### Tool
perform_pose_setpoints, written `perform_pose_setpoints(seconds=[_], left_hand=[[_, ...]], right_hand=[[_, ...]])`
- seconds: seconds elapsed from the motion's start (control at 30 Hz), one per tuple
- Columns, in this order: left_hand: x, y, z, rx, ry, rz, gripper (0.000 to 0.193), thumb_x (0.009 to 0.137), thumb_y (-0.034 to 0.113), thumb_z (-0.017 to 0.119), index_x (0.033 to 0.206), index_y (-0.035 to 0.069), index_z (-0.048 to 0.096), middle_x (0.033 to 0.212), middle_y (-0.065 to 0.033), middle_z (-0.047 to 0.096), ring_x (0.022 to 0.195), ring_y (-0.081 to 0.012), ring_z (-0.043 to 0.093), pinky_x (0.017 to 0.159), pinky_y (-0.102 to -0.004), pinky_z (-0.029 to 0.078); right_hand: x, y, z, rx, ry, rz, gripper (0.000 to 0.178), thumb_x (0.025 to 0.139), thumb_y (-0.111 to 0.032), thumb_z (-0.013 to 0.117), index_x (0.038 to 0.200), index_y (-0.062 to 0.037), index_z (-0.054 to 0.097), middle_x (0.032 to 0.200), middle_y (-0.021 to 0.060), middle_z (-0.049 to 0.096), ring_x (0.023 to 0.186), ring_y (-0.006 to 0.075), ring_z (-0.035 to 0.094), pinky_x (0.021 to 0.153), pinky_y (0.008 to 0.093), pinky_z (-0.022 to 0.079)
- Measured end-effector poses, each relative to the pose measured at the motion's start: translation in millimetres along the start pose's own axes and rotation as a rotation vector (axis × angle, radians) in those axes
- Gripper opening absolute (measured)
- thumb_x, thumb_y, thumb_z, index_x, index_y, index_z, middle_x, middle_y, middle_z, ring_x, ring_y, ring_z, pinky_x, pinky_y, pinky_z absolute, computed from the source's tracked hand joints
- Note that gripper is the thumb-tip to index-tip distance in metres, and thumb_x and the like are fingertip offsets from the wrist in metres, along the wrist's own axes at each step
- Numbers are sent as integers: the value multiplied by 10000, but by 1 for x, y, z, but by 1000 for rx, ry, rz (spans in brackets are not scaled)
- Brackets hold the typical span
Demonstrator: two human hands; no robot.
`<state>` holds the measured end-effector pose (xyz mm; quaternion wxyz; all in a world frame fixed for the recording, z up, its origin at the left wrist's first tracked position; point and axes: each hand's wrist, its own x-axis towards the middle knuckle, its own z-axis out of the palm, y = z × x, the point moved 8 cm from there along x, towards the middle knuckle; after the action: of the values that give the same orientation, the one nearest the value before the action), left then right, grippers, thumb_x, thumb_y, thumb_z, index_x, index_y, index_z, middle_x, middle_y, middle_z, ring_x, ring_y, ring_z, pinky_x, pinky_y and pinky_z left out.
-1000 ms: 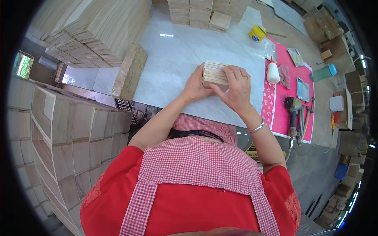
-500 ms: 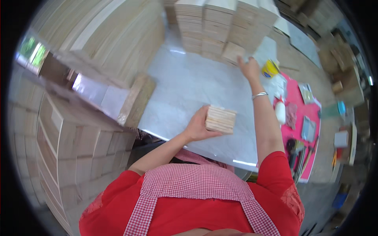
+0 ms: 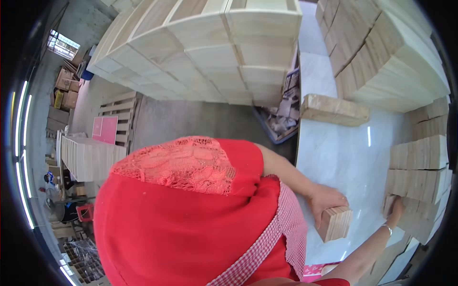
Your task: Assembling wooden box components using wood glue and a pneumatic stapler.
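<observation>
My left hand (image 3: 327, 201) is wrapped around a small stack of thin wooden boards (image 3: 336, 224), standing on a white shiny tabletop (image 3: 329, 245) near its front edge. My right hand (image 3: 395, 209), with a silver bangle at the wrist, reaches to a small wooden block (image 3: 389, 202) in front of the tall stacks of wooden pieces (image 3: 414, 183). The hand touches this block. Its fingers are partly hidden, so whether they have closed on it does not show.
A wrapped wooden bar (image 3: 334, 109) lies across the table beyond my left hand. Large board stacks (image 3: 393, 66) rise behind it. Piled wooden boxes (image 3: 200, 52) stand left of the table, near a blue crate (image 3: 276, 126). A pallet (image 3: 117, 114) lies on the floor.
The view has swung strongly to the left, showing the floor and wooden boxes. My left hand still holds the boards. My right hand has reached the small block by the stacks.
</observation>
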<state>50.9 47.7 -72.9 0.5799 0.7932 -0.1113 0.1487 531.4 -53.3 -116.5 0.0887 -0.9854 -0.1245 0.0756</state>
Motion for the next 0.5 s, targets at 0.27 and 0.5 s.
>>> perform_pose_setpoints(seconds=[0.27, 0.5], left_hand=[[-1, -8, 3, 74, 7, -8, 1017, 478, 425, 945, 1281, 15, 473, 1155, -187, 595, 1114, -373, 564, 970, -439, 435], [-1, -9, 1, 63, -6, -15, 1008, 473, 425, 944, 1266, 10, 479, 1145, -185, 599, 1103, -370, 571, 963, -429, 440]], right_hand=[[-20, -30, -30, -155, 15, -45, 934, 736, -646, 694, 1198, 159, 589, 1262, 297, 606, 1202, 378, 584, 1017, 419, 444], [-21, 7, -40, 61, 102, 69, 780, 723, -532, 776, 1136, 117, 654, 1099, 242, 694, 993, 319, 661, 878, 398, 507]])
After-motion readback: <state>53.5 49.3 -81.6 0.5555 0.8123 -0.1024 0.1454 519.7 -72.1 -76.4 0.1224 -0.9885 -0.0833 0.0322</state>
